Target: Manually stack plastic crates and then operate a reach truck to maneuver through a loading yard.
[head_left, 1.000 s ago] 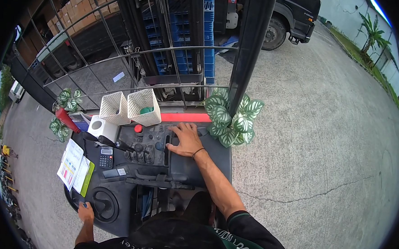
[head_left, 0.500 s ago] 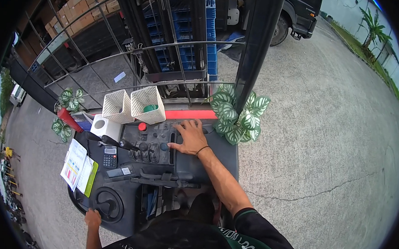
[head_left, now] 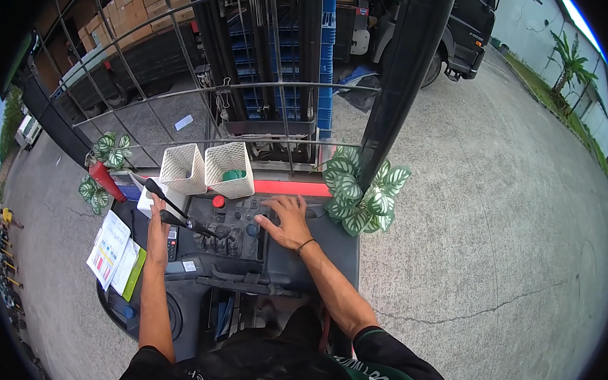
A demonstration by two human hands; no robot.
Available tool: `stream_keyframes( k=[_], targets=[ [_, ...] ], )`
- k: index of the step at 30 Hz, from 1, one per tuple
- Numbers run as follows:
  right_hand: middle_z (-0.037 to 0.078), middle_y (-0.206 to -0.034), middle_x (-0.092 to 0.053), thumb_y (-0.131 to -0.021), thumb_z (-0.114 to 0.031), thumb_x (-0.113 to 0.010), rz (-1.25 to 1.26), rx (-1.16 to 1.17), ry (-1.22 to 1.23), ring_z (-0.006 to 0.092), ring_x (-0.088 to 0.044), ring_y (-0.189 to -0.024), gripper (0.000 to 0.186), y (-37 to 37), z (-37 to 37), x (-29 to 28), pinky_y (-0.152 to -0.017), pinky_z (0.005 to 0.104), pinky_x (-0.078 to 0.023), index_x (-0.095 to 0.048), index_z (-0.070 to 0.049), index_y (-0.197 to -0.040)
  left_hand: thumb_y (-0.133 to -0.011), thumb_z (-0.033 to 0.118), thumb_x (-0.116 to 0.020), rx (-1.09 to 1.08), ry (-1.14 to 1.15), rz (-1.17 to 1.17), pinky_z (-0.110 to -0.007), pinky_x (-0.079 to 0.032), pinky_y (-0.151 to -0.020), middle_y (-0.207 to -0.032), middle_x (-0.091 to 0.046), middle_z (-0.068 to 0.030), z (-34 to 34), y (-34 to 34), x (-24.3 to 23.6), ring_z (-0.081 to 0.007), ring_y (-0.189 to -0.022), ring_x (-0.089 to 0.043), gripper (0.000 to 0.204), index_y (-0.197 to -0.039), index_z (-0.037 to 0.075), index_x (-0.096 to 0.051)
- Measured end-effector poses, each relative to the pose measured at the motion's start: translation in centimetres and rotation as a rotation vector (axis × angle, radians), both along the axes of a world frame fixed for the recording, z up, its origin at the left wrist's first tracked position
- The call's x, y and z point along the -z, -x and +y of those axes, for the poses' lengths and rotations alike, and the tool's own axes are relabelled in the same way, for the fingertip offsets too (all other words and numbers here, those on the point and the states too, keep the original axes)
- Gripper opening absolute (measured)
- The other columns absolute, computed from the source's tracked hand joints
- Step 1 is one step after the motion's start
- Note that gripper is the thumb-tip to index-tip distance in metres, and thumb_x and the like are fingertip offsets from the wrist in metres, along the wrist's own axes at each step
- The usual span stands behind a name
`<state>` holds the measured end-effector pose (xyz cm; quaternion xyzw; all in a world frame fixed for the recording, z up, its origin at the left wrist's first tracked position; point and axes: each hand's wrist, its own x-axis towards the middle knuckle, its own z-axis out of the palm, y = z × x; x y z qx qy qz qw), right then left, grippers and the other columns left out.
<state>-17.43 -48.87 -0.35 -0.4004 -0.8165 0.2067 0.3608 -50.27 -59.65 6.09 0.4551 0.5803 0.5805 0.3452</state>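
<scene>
My left hand is raised beside the black levers, its extended fingers at the front lever, partly behind it, against the white tissue box. My right hand rests open on the dark control panel, thumb near a dark blue knob, fingers spread right of the red button. A calculator is half hidden by my left arm. Papers on a green clipboard lie to the left, above the steering wheel, which my forearm partly covers.
Two white baskets and leafy plants line the front edge before a metal guard. Beyond are the mast, blue pallets, a dark truck and a truck bed with cartons. Concrete yard surrounds the forklift.
My left hand has moved up from beside the steering wheel to the levers, and the front lever's knob now sits higher. My right hand stays on the panel.
</scene>
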Motion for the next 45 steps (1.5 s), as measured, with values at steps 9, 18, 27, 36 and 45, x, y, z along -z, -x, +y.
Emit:
stream_keyframes(
  k=[9, 18, 27, 36, 45],
  targets=[
    [0.015, -0.125, -0.063, -0.094, -0.048, -0.069, 0.107, -0.395, -0.105, 0.0346, -0.058, -0.121, 0.063, 5.5, -3.9, -6.7, -0.111, 0.0520, -0.036, -0.056, -0.005, -0.140, -0.109, 0.062, -0.029, -0.046, -0.043, 0.178, -0.048, -0.020, -0.124, -0.169, -0.018, -0.0265, 1.4, -3.5, 0.6, -0.0366, -0.156, -0.022, 0.081, -0.167, 0.013, -0.003],
    [0.014, -0.118, -0.064, -0.091, -0.044, -0.073, 0.048, -0.448, -0.016, 0.0334, -0.061, -0.114, 0.065, 6.3, -3.1, -6.6, -0.100, 0.0457, -0.044, -0.055, -0.008, -0.142, -0.106, 0.064, -0.032, -0.093, -0.002, 0.238, -0.056, -0.025, -0.121, -0.169, -0.022, -0.0245, 0.2, -3.4, 0.5, -0.0388, -0.154, -0.027, 0.081, -0.168, 0.016, -0.010],
    [0.017, -0.131, -0.060, -0.066, -0.083, -0.073, -0.263, 0.083, -0.025, 0.0356, -0.049, -0.130, 0.104, -4.5, 1.1, -1.3, -0.113, 0.0540, -0.031, -0.064, -0.005, -0.136, -0.105, 0.055, -0.046, -0.189, -0.142, 0.692, -0.047, -0.028, -0.122, -0.166, -0.031, -0.0205, -2.1, -2.7, 2.2, -0.0382, -0.152, -0.030, 0.075, -0.165, 0.012, -0.027],
    [0.018, -0.122, -0.061, -0.067, -0.090, -0.066, -0.185, 0.119, 0.012, 0.0332, -0.050, -0.123, 0.107, -4.2, 1.4, 0.7, -0.111, 0.0494, -0.031, -0.069, -0.002, -0.128, -0.100, 0.062, -0.053, -0.976, 1.272, 1.249, -0.073, -0.037, -0.107, -0.162, -0.032, -0.0213, -18.6, 5.3, 13.0, -0.0437, -0.144, -0.040, 0.081, -0.162, 0.017, -0.030],
    [0.018, -0.124, -0.059, -0.064, -0.090, -0.067, -0.222, 0.061, 0.007, 0.0337, -0.050, -0.124, 0.105, -4.8, 1.6, -0.1, -0.113, 0.0523, -0.029, -0.070, -0.006, -0.128, -0.096, 0.072, -0.051, -0.948, 0.648, 1.053, -0.058, -0.042, -0.105, -0.136, -0.058, -0.0213, -17.9, 7.8, 19.0, -0.0412, -0.131, -0.052, 0.083, -0.132, -0.003, -0.057]
  ],
)
